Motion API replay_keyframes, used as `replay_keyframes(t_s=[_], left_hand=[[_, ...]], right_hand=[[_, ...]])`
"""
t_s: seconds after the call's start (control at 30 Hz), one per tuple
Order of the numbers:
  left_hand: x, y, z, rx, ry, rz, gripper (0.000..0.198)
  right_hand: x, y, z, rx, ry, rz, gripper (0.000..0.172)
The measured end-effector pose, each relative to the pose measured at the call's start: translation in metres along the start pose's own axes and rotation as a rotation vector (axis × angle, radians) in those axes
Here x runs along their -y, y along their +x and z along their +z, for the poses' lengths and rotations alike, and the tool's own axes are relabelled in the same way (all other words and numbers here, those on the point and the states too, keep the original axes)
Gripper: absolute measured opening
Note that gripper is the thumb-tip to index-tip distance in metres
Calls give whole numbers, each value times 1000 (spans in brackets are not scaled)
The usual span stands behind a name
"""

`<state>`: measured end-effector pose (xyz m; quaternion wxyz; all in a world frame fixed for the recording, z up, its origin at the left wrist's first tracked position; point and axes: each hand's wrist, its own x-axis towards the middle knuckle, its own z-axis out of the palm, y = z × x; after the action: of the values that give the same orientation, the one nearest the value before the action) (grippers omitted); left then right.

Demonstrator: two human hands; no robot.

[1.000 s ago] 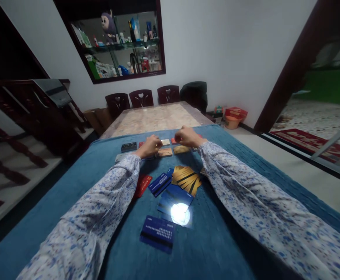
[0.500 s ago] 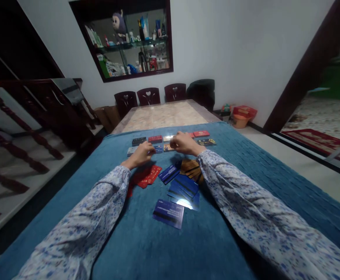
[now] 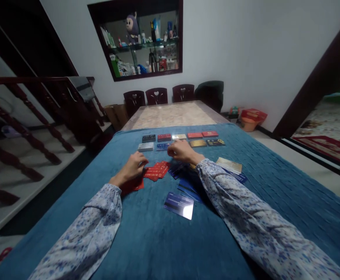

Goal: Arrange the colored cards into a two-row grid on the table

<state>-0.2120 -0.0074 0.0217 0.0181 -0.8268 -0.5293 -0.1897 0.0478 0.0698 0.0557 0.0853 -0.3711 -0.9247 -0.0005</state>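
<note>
Plastic cards lie on a blue cloth (image 3: 146,241). My left hand (image 3: 132,168) rests curled, its fingertips touching a fan of red cards (image 3: 156,171). My right hand (image 3: 183,151) is closed with fingers bent, just in front of two rows of laid-out cards (image 3: 181,140) in black, red, silver, blue and gold. I cannot see what its fingers hold. Dark blue cards (image 3: 189,184) lie partly under my right sleeve. A single blue card (image 3: 179,205) lies nearer me. A pale gold card (image 3: 228,165) sits to the right.
Beyond the cloth the marble tabletop (image 3: 172,114) runs to several dark chairs (image 3: 157,95). A wooden stair railing (image 3: 41,112) stands on the left. A wall cabinet (image 3: 142,41) holds bottles and a plush toy. A doorway opens on the right.
Both hands have drawn back toward me from the card rows. My left hand now sits at the red cards. The view has shifted, so more of the rows shows.
</note>
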Motion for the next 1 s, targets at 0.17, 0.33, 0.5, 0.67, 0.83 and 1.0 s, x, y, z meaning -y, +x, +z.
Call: replay_keyframes(t_s=[0.17,0.33,0.5,0.67,0.83,1.0], left_hand=[[8,-21,-6,3,-16,-42,22],[20,-33,-18,56,-31,-103,22],[22,-49,-35,137,-42,-197,22],[19,-63,-49,277,-56,-267,25],[22,-72,-58,397,-55,-312,36],[23,-80,-60,452,-35,-336,48]], right_hand=[[25,4,7,13,13,-65,24],[51,10,13,5,31,-126,23],[74,10,11,57,51,-198,24],[92,7,15,81,60,-257,29],[105,4,24,91,36,-320,45],[114,0,31,122,-9,-378,53]])
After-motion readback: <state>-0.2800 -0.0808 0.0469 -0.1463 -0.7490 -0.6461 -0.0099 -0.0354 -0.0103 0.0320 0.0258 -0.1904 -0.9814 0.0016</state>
